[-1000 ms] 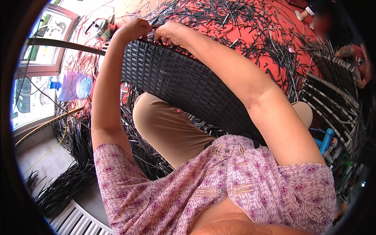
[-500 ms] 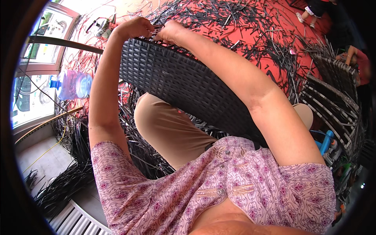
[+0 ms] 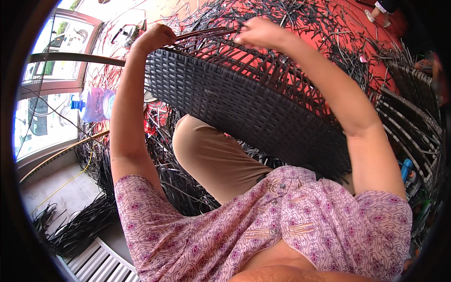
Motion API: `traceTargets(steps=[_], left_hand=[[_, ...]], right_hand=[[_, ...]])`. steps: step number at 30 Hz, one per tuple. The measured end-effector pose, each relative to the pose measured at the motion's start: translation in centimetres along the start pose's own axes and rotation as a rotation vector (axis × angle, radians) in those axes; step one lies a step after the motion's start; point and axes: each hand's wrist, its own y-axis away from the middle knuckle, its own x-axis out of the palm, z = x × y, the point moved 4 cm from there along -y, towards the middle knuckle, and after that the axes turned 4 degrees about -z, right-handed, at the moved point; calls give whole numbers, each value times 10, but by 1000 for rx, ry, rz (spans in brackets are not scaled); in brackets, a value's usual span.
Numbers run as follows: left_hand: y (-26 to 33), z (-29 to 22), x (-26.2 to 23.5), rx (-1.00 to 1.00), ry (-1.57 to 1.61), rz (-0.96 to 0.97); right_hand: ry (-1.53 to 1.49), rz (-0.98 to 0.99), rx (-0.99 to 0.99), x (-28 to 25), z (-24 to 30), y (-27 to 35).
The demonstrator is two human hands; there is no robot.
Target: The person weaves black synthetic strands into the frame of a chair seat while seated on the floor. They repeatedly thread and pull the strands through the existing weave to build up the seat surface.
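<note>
A black woven rattan panel slants across my lap, its weave dense on the near face. Along its far side runs an open grid of dark strips and bars. My left hand is closed at the panel's far left corner; its fingertips are turned away, and what they grip is hidden. My right hand is raised beyond the far edge, slightly blurred, fingers curled in a pinch. Between the two hands stretches a dark flat strip, its right end at the right fingertips.
Loose black strips litter the red floor. At left stand a clear water jug and a glazed door. A strip bundle lies near a white slatted stool. Woven frames and another person's foot are at right.
My right hand has moved away from the left, to the right, drawing the strip out between them. The left hand stays at the corner. More of the panel's far grid shows.
</note>
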Motion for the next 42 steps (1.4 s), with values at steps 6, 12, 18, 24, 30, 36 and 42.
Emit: traceTargets(steps=[6, 12, 18, 24, 30, 36, 42], left_hand=[[-11, 48, 28, 744, -1172, 40], [-64, 113, 18, -56, 60, 462], [-65, 178, 12, 809, -684, 237], [-82, 66, 46, 106, -893, 287], [-13, -3, 4, -297, -81, 211], [-3, 22, -11, -392, 297, 162], [-8, 34, -13, -446, 106, 26]], right_hand=[[4, -145, 349, -91, -81, 170], [49, -266, 645, -112, -158, 355], [-57, -250, 753, -93, -169, 413], [-315, -265, 860, -79, -168, 451], [-518, -353, 879, -79, -182, 457], [-493, -303, 860, -83, -180, 463], [-555, -294, 838, -83, -175, 451]])
